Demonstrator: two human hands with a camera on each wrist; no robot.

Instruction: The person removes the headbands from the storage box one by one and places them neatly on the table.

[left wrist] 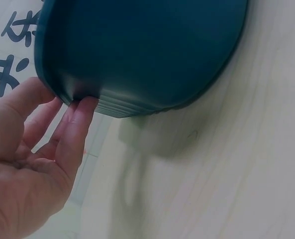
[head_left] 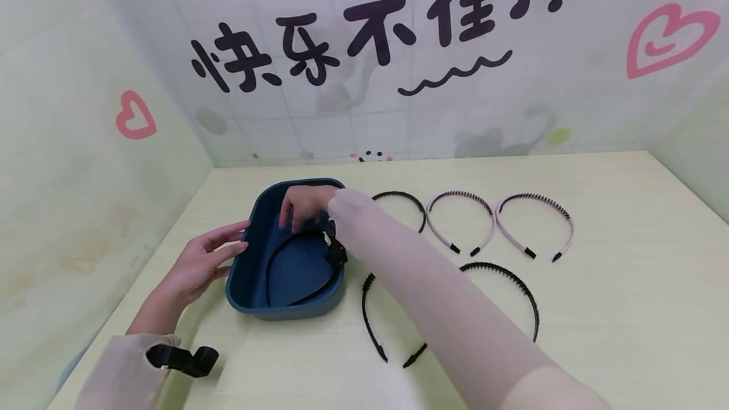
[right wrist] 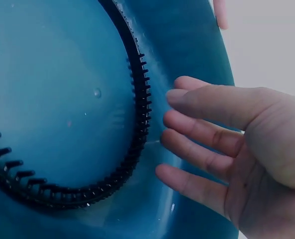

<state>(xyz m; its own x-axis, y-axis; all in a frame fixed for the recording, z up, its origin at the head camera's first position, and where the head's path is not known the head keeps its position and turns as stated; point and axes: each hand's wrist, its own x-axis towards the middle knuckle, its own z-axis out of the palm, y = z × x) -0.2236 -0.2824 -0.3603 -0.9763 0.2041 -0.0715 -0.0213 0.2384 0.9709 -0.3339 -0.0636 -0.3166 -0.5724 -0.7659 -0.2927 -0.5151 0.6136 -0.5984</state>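
Note:
A dark blue plastic basin stands left of centre on the table. In it lies a black toothed headband, its comb teeth plain in the right wrist view. My left hand touches the basin's left side, fingers nearly straight and fingertips at the rim; the left wrist view shows the fingertips against the wall. My right hand is over the far part of the basin with loosely bent fingers. Nothing lies between those fingers in the right wrist view, and the headband is just beyond the fingertips.
Right of the basin, a black headband and two pale pink ones, a middle one and a right one, form a row. Nearer are more black headband parts, partly covered by my right sleeve. A printed backdrop stands behind the table.

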